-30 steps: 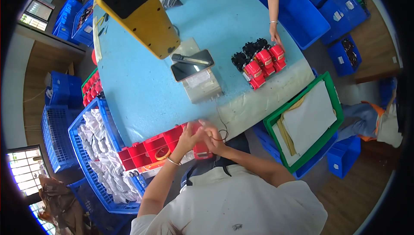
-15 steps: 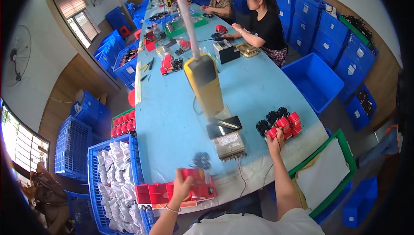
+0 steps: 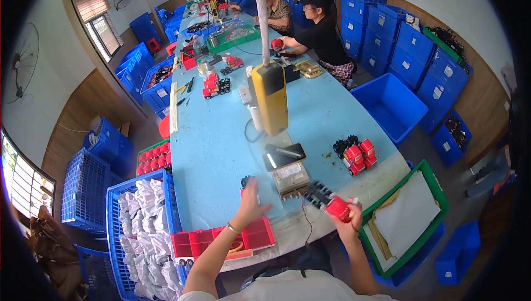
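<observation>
In my right hand (image 3: 349, 219) is a red toy truck (image 3: 335, 207), gripped by its cab, its black wheeled chassis pointing to the far left. My left hand (image 3: 252, 206) is open, thumb spread to the right, above another toy truck (image 3: 244, 181) that it mostly hides. Beneath my left forearm lies a long red toy trailer (image 3: 257, 233) with open compartments, along the near table edge. Two more red toy trucks (image 3: 360, 157) stand side by side on the right of the table.
A yellow device (image 3: 271, 99) hangs from a pole over a metal box (image 3: 290, 179) with a phone (image 3: 283, 156) on top. At left stands a blue crate (image 3: 113, 229) of white-wrapped packs; at right, a green-rimmed tray (image 3: 437, 190). A co-worker (image 3: 323, 38) sits across the table.
My right hand has lifted one truck from the group of red trucks and brought it nearer. My left hand has moved the other truck from over the trailer farther onto the table and opened.
</observation>
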